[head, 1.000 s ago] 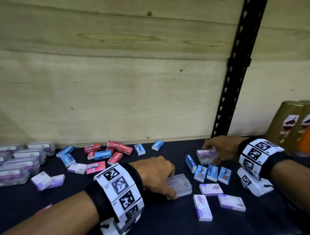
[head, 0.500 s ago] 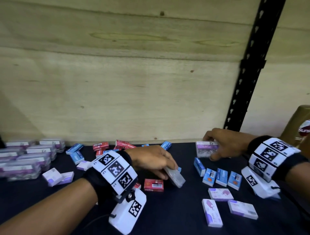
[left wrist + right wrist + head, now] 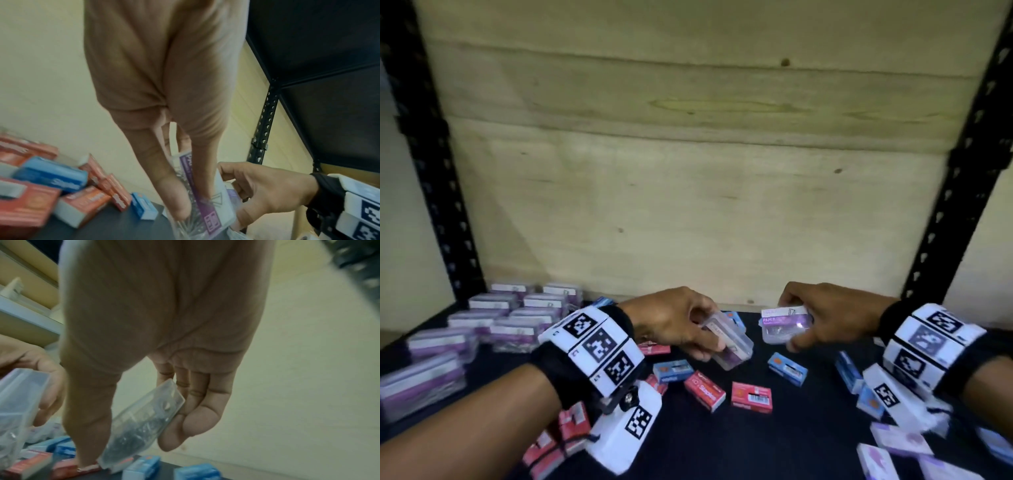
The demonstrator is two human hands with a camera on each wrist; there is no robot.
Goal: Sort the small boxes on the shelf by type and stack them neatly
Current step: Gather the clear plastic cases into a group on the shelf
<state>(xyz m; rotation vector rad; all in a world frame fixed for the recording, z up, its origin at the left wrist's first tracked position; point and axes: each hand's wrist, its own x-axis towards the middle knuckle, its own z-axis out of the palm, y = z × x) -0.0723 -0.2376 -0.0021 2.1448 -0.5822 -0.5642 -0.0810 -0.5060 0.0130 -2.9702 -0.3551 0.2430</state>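
Observation:
In the head view my left hand (image 3: 707, 337) grips a clear plastic box with a purple label (image 3: 732, 347), tilted, just above the dark shelf (image 3: 784, 442). A hand's width to its right, my right hand (image 3: 796, 330) holds a second clear box of paper clips (image 3: 784, 323) between thumb and fingers. The left wrist view shows thumb and fingers pinching the labelled box (image 3: 207, 204). In the right wrist view the other clear box (image 3: 144, 421) sits between thumb and fingers. Stacks of the same clear boxes (image 3: 517, 313) stand at the back left.
Small red boxes (image 3: 751, 394) and blue boxes (image 3: 787, 368) lie scattered on the shelf under and between my hands. White and purple boxes (image 3: 897, 440) lie at the front right. A plywood back wall (image 3: 688, 171) and black uprights (image 3: 959, 171) bound the shelf.
Both hands have lifted their clear boxes off the shelf and carried them left, closer together. The view has swung left, bringing the stacks of clear boxes into fuller sight.

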